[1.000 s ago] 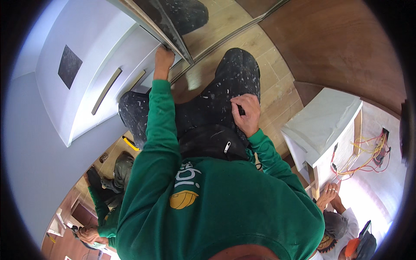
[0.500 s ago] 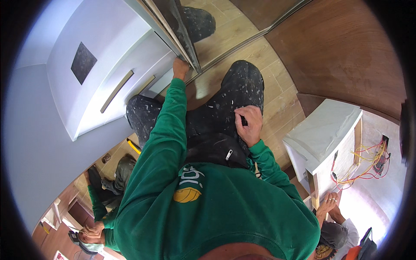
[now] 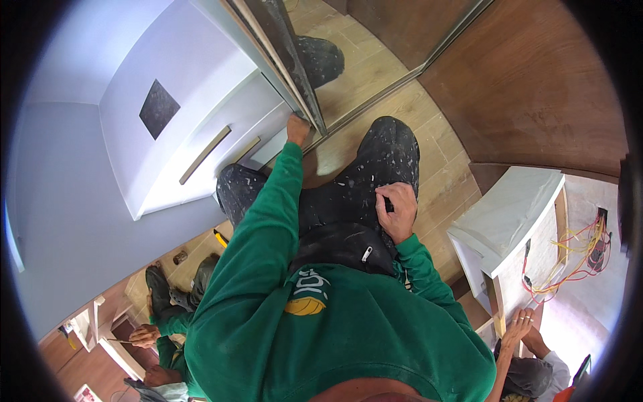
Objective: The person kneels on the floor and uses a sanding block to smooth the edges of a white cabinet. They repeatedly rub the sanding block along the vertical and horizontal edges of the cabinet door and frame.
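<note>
My left hand (image 3: 298, 128) reaches forward to the foot of a tall mirrored panel (image 3: 281, 57), against its near edge. The fingers are curled, and the panel edge partly hides them, so what they grip cannot be made out. My right hand (image 3: 397, 211) rests on my right thigh, over dark paint-spotted trousers (image 3: 388, 151). Its fingers are bent, with thumb and forefinger close together around a dark spot; whether that is a small object or the trousers showing through is unclear. In the mirror a dark knee is reflected.
A white drawer unit (image 3: 218, 151) with long handles stands left of my knee. To the right are a white-topped cabinet (image 3: 502, 201) and loose wires (image 3: 596, 244) from a wall box. Co-workers' hands show at lower left (image 3: 144, 335) and lower right (image 3: 519, 323). A yellow-black tool (image 3: 220, 237) lies near my left arm.
The whole view has shifted, so the scene sits lower and further right. My hands keep their places at the panel and on the thigh. The left co-worker's head has moved lower.
</note>
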